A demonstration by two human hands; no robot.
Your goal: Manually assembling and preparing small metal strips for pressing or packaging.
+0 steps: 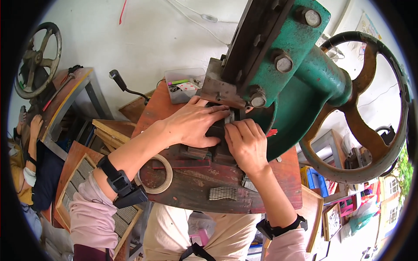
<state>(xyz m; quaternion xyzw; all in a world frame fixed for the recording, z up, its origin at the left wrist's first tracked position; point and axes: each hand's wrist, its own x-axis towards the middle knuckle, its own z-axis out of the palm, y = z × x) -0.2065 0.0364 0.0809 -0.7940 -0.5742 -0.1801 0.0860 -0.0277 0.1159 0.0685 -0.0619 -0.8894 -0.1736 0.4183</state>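
Note:
A green hand press (300, 82) with a dark steel ram (222, 85) stands over the wooden bench. My left hand (196, 124) lies beneath the ram, fingers stretched out and thumb spread, its fingertips against the dark metal at the press base. Close to its right, my right hand (248, 141) has its fingers curled in a pinch at a small grey metal piece (232, 116); whether it grips that piece is hidden by the fingers. In front of both hands lies a row of thin grey metal strips (223, 193) on the bench.
The press's large handwheel (370, 106) rises at the right. A roll of tape (167, 174) and a dark red bar (183, 164) lie on the bench (174, 193). Behind is a clear plastic box (174, 95). A wooden tray of grey strips (124, 222) sits at lower left; another person's hand (35, 126) shows far left.

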